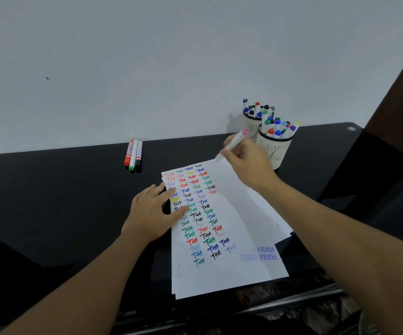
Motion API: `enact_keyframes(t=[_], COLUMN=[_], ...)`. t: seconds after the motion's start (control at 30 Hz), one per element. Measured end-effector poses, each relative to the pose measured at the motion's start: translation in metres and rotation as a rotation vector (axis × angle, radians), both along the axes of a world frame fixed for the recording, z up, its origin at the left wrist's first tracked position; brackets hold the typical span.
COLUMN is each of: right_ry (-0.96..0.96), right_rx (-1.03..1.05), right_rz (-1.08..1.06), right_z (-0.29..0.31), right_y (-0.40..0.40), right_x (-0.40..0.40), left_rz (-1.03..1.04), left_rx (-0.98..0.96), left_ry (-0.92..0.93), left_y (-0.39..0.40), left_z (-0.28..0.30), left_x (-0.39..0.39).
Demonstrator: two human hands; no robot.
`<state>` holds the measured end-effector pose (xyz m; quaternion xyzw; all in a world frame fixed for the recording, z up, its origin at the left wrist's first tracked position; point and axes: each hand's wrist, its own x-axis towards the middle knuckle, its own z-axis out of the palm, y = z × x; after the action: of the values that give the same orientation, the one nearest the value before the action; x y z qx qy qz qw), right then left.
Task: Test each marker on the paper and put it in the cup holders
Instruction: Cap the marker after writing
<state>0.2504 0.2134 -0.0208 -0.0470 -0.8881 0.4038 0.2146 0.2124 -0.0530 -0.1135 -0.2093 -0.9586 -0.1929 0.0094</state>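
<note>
The person was in the middle of testing one marker. The right hand (246,160) held a white marker with a pink end (234,143), and its fingers (228,154) were curled tight round the marker's lower part. The tip pointed down at the top edge of the white sheet of paper covered in small coloured "Test" words (232,213). It looked very close to the paper, but I could not tell if it touched. The left hand (151,213) lay flat on the left side of the paper, fingers (169,191) straight and a bit apart, pressing the sheet down on the shiny black worktop (62,201). Next, I think, the hand had to write a small word in a bare spot, then drop the marker into one of the two cream cup holders with slits (274,146) just behind the right hand, both already full of markers. Three markers with red, green and black caps (133,154) lay side by side near the wall, well apart from the paper, and looked not yet tested
</note>
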Motion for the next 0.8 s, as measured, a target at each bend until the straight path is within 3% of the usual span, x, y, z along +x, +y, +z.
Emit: enact_keyframes(t=[0.2,0.33,0.57,0.8], right_ry=[0.124,0.224,0.145,0.132], right_rx=[0.184,0.118,0.076,0.167], right_rz=[-0.122,-0.253,-0.368,-0.443], right_z=[0.047,0.071,0.075,0.074], right_y=[0.031,0.063,0.103,0.115], right_x=[-0.024,-0.046,-0.082,-0.104], left_rz=[0.011,0.01,0.011,0.011], left_rx=[-0.052,-0.046,-0.06,-0.051], left_ry=[-0.018,-0.018,-0.03,-0.016], left_y=[0.001,0.0,0.0,0.0], left_z=[0.0,-0.001,-0.001,-0.003], left_x=[-0.001,-0.001,-0.004,-0.006])
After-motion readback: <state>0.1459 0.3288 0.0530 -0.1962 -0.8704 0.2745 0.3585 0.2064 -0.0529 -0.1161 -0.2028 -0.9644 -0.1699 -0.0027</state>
